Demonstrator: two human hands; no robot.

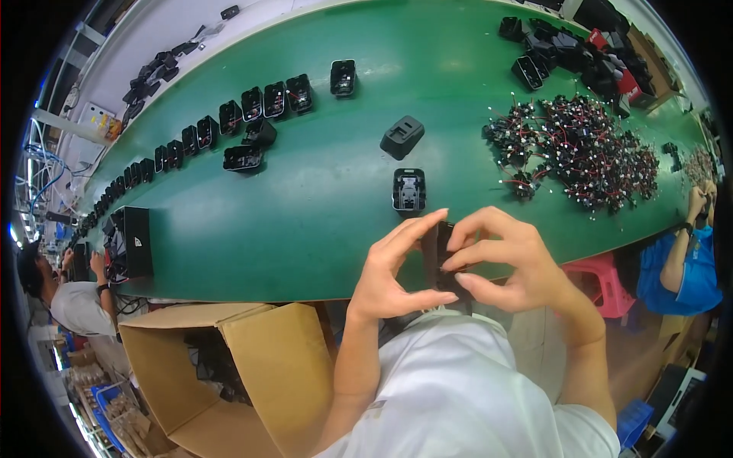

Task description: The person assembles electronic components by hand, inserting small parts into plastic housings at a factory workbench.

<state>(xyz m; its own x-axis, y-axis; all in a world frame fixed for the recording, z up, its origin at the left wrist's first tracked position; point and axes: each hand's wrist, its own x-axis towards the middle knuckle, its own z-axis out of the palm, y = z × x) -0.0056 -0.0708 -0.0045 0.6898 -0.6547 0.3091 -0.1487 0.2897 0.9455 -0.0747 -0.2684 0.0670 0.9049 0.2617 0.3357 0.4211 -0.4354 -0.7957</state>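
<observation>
My left hand (387, 269) grips a black plastic housing (435, 256) by its edges, thumb below and fingers above, tilted on its side close to my body. The fingertips of my right hand (508, 259) are bent together at the housing's open face. Whatever they pinch is too small or too hidden to name. Just beyond my hands, an open black housing (409, 191) with grey parts inside stands on the green table (321, 244). A closed black housing (402, 137) with a slotted top lies behind it.
Several black housings (275, 100) form a curved row to the far left. A pile of small wired parts (588, 153) spreads at right, with more black housings (528, 71) behind. Below the table edge sits an open cardboard box (279, 366). Co-workers work at both sides, near a pink stool (603, 282).
</observation>
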